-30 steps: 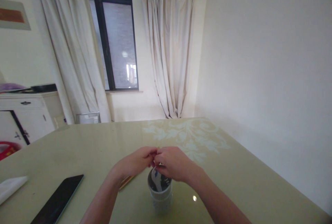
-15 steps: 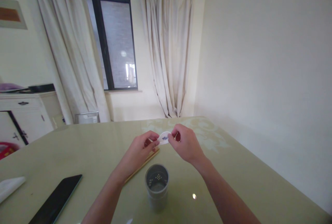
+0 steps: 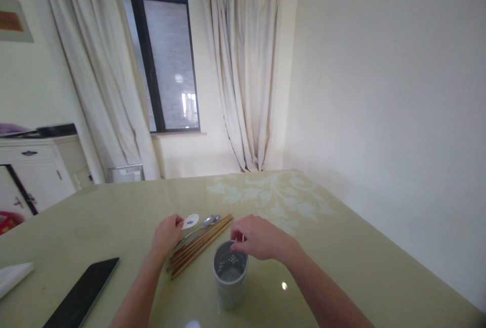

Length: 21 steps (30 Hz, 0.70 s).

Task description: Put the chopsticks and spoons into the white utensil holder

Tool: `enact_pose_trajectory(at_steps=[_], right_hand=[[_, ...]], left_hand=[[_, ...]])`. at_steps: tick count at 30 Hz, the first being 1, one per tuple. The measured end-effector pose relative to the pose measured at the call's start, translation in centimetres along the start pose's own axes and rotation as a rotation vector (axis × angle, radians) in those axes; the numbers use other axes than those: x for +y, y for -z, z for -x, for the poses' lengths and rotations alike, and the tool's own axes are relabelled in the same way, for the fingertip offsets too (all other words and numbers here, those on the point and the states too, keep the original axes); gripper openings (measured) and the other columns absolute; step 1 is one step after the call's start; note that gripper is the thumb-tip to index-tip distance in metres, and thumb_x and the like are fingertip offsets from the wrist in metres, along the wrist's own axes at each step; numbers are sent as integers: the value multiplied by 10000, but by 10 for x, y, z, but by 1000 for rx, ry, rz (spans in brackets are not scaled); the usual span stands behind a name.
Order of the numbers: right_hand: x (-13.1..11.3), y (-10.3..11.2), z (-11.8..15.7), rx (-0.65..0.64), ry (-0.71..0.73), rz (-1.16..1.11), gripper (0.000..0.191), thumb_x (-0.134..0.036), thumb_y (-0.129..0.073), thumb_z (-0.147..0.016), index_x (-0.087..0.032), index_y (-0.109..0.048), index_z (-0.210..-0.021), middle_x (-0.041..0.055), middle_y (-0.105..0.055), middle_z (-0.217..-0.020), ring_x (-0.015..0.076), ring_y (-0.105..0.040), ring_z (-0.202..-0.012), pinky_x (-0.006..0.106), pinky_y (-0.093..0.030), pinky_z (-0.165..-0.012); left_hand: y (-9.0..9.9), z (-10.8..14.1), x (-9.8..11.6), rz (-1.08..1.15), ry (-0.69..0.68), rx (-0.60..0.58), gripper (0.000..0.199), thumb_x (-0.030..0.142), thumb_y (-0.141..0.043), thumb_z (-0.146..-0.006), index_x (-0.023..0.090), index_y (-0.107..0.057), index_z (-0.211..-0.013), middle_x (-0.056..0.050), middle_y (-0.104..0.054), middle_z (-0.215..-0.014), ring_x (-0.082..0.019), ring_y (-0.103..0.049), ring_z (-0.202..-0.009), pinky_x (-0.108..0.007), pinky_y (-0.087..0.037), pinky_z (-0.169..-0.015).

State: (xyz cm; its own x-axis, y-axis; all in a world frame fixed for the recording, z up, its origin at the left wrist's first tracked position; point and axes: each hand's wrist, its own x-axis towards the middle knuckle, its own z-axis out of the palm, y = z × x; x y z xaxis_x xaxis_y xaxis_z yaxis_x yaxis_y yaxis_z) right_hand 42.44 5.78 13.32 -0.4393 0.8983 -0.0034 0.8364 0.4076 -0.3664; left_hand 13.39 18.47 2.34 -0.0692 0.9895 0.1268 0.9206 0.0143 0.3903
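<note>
My left hand pinches a small white spoon with a blue motif; its handle is hidden by the fingers. Just to the right of that hand lies a bundle of wooden chopsticks, with metal spoons beside it. A grey utensil holder, pierced with small holes, stands upright on the table. At its far right rim is my right hand, thumb and fingers closed on the edge. The inside of the holder shows no utensils.
A black tablet or large phone lies at the left on the pale green table. Farther left is a white object, partly cut off. A wall runs along the right edge, and curtains hang behind.
My right hand has let go of the white spoon and come down to the holder's rim. My left hand has moved left and down with the spoon, uncovering the chopsticks and metal spoons.
</note>
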Motion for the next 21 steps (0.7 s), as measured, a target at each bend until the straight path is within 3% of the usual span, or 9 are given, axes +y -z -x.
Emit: enact_pose_trajectory(at_steps=[3, 11, 17, 21], right_hand=[[0, -2, -2, 9, 1, 61, 102, -229, -713, -872, -212, -812, -860, 36, -805, -839, 186, -691, -760, 259, -386, -637], [21, 3, 1, 63, -129, 62, 138, -218, -698, -816, -202, -834, -824, 55, -811, -803, 186, -696, -716, 253, -382, -599], [35, 4, -1, 153, -220, 52, 164, -179, -677, -821, -203, -836, -789, 61, -805, -775, 192, -713, -716, 253, -416, -622], [44, 11, 6, 196, -236, 23, 203, -282, -700, -889, -199, -814, -742, 48, -771, -690, 174, -684, -633, 252, -388, -586]], left_hand=[[-9, 0, -2, -3, 18, -29, 261, 241, -507, -976, 189, -762, -997, -117, -823, -1044, -267, -762, -999, -300, -501, -784], [-20, -4, 6, 11, -18, -64, 255, 263, -551, -967, 215, -799, -997, -86, -832, -1050, -251, -764, -1007, -294, -513, -821], [-19, 1, 14, -3, -59, -5, 337, 258, -475, -986, 185, -801, -941, -173, -814, -1044, -322, -757, -1014, -380, -530, -859], [-9, 3, 33, 62, -155, 68, 352, 278, -437, -1006, 176, -759, -1106, -168, -786, -1170, -302, -731, -1081, -392, -523, -930]])
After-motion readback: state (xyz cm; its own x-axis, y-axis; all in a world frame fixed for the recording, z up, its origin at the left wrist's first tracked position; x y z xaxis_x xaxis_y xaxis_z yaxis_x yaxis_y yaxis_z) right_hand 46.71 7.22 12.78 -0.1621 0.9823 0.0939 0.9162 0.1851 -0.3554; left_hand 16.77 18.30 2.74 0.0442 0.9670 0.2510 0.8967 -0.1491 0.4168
